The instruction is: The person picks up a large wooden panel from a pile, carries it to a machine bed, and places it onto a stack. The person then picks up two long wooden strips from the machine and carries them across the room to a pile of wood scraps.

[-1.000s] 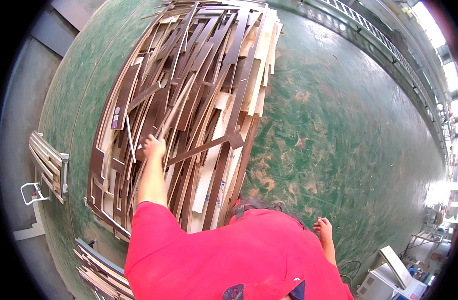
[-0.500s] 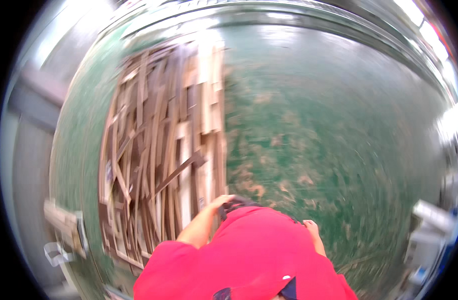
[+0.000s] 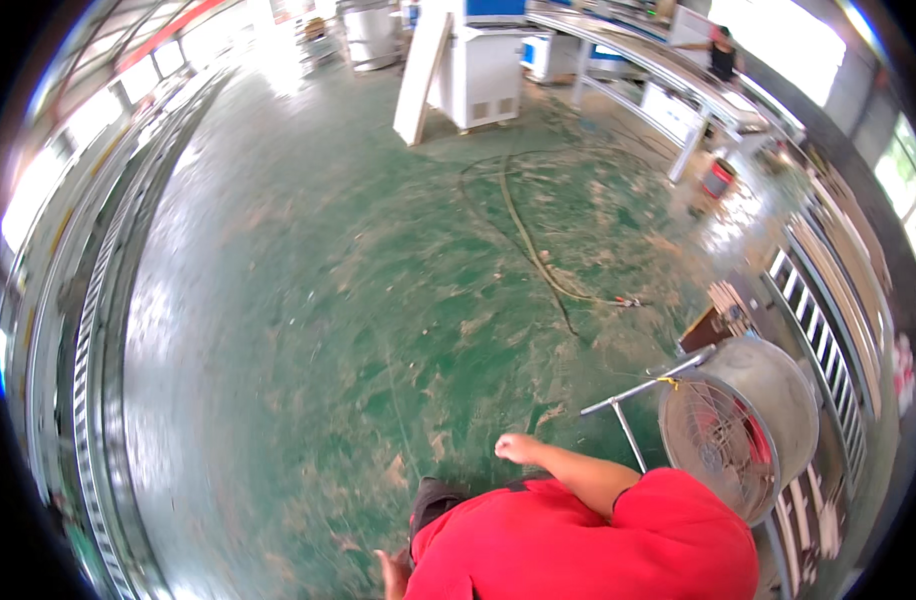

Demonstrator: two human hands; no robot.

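My right hand (image 3: 518,448) is in front of my red shirt, its forearm reaching in from the right. Its fingers are curled closed, and nothing shows in them. Low beside my body, my left hand (image 3: 393,574) is partly cut off by the lower edge. A digit stands apart from the rest of it, and I see nothing held. Neither hand touches anything around it. Nearest to the right hand is the metal stand (image 3: 628,428) of a large drum fan (image 3: 723,435) with a wire guard.
A hose (image 3: 523,235) lies across the dusty green floor (image 3: 308,300). Ahead stand a white cabinet (image 3: 488,75) and a leaning panel (image 3: 423,80). At far right are a long workbench (image 3: 658,65), another person (image 3: 723,55) and a red bucket (image 3: 718,178). Metal rails (image 3: 93,330) run along the left.
My view has swung around from a pile of wooden strips to the open floor, fan and machines. My right hand has come forward across my body; the left has dropped to my side.
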